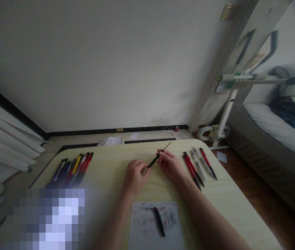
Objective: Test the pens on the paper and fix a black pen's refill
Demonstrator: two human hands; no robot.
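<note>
The counter (106, 173) is pale wood-grain board, smooth and mostly matt, with a faint sheen toward 12 o'clock. The pen refill (154, 161), pinched between the left hand (134, 177) and the right hand (171, 166), looks like thin dark matt plastic, paler at its lower end. At 6 o'clock a matt paper sheet (143, 225), rough with ink scribble, carries a black plastic barrel (160, 222). The coloured pens (72, 168) at 9 o'clock have glossy plastic bodies. The red pens (198, 166) at 3 o'clock are plastic too, and two among them look silvery, perhaps metal. The curtain (4, 139) is pale folded cloth.
</note>
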